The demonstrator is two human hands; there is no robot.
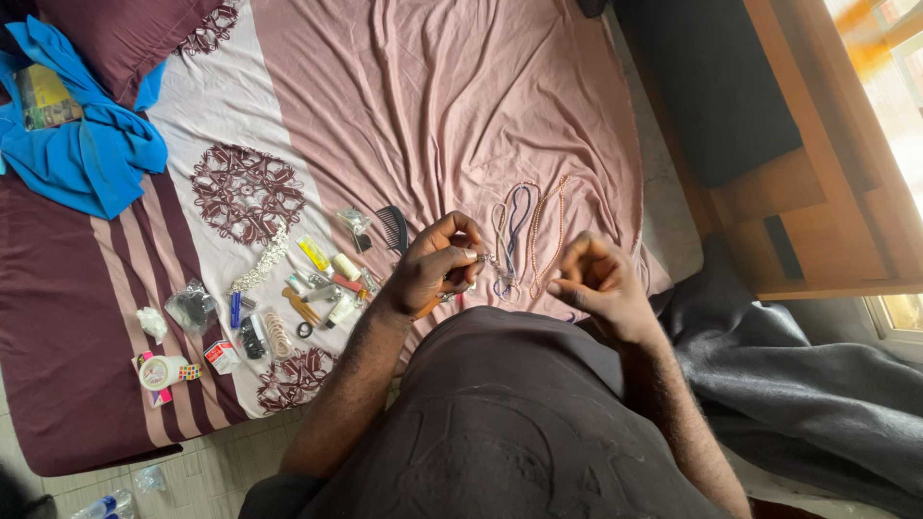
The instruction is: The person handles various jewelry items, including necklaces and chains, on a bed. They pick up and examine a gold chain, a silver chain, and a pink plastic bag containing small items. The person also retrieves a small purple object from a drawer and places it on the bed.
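Note:
My left hand [437,264] hovers over the pink bedsheet [433,106] with its fingers pinched on a small silvery piece of jewellery, apparently the end of a thin chain [487,259]. My right hand [596,284] is just to its right, fingers curled with fingertips together; whether it holds anything I cannot tell. Between and beyond the hands lie several necklaces [524,231], laid out side by side: a beaded copper-coloured one, a dark blue one and a pale one.
A black comb [392,229] lies left of my left hand. Small items are scattered further left: little tubes, rings, a tape roll [162,371], a plastic bag. A blue cloth [82,144] sits at the upper left. A wooden bench [817,163] stands right of the bed.

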